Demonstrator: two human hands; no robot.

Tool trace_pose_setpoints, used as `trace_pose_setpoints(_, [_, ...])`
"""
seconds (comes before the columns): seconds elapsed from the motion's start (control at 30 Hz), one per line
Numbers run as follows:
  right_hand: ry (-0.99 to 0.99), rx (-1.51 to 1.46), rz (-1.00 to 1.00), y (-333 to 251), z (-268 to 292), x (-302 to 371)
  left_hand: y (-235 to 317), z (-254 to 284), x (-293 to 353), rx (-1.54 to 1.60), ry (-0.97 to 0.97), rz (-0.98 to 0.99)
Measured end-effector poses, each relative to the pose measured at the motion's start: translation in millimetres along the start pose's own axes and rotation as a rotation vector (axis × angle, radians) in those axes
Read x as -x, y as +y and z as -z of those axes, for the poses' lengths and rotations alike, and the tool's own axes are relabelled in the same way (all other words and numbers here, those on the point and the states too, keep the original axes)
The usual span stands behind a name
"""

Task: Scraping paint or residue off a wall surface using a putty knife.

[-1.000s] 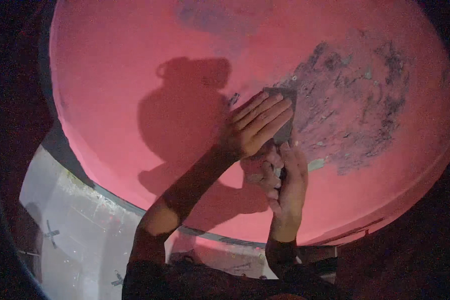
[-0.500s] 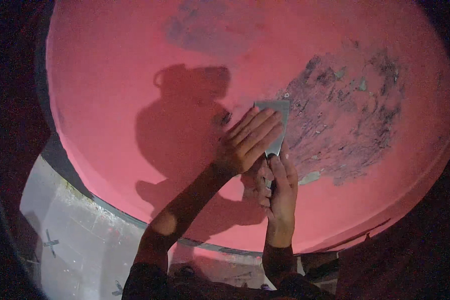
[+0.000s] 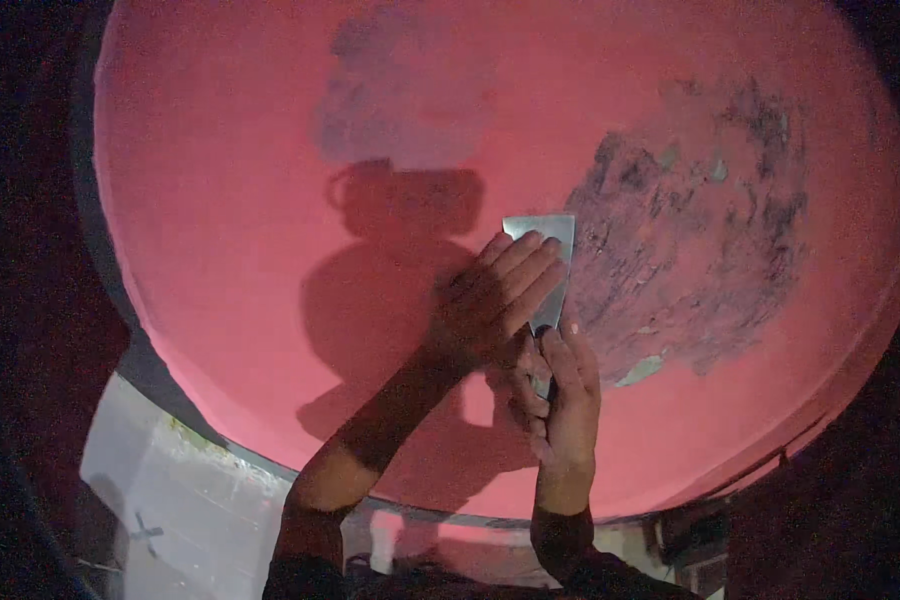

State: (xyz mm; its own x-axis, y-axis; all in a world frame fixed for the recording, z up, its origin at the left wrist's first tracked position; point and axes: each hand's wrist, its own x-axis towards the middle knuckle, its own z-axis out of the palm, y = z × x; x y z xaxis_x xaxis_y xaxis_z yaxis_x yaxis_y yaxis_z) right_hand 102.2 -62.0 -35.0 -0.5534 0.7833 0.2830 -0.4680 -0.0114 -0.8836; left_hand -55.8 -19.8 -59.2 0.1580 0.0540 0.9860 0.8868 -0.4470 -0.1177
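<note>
My right hand [image 3: 567, 400] is wrapped around the handle of a putty knife [image 3: 560, 232], its wide metal blade pointing away from me. My left hand [image 3: 495, 295] lies over the blade with its fingers stretched out flat, pressing on the metal or resting on it. Under the blade is a large rounded pink-red surface [image 3: 220, 270]. Just right of the blade spreads a rough dark patch [image 3: 690, 240] with streaks and a few pale greenish spots. The lower part of the handle is mostly hidden by my right fingers.
A smoother greyish patch [image 3: 400, 90] lies farther off on the pink surface. Shadows of my head and arms fall left of my hands. Beyond the surface's curved near edge shows a pale grey floor [image 3: 195, 510] with a dark cross mark. Darkness surrounds both sides.
The view has shifted slightly, so more of the far greyish patch shows. Both hands and the putty knife sit a little lower in the picture, with the same hold.
</note>
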Motion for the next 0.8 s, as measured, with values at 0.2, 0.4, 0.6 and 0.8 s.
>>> trace_pose_setpoints(0.2, [0.032,-0.206,0.046,20.4,-9.5,16.1,-5.4,1.7,16.2,-0.18,-0.318,-0.063])
trace_pose_setpoints(0.4, [0.066,-0.329,0.024,23.8,-7.8,19.6,-22.2,-0.2,8.7,-0.072,-0.336,-0.094])
trace_pose_setpoints(0.6, [0.223,-0.084,0.017,25.7,0.0,0.3,-29.3,-6.6,15.1,-0.136,-0.356,-0.142])
trace_pose_setpoints(0.8, [0.198,-0.097,0.118,26.0,-3.6,-6.3,-23.2,-14.9,3.8,-0.068,-0.47,-0.082])
